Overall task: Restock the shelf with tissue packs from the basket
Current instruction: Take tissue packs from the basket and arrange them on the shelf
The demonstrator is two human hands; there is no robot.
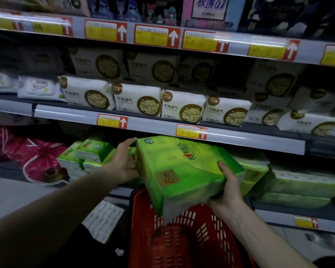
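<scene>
A large green tissue pack (180,171) hangs tilted above the red basket (184,238), in front of the lower shelf. My left hand (124,163) lies flat against the pack's left end with its fingers extended. My right hand (228,186) grips the pack's near right corner, thumb on top and fingers underneath. More green tissue packs (89,151) lie on the lower shelf to the left, and others (298,184) to the right. The basket's inside is mostly hidden by the pack and looks bare where it shows.
White packs with a gold cat print (137,101) fill the middle shelf above. Pink drawstring bags (39,157) lie at the lower left. Shelf rails with red and yellow price tags (190,131) jut out overhead. A white ribbed pack (103,219) sits left of the basket.
</scene>
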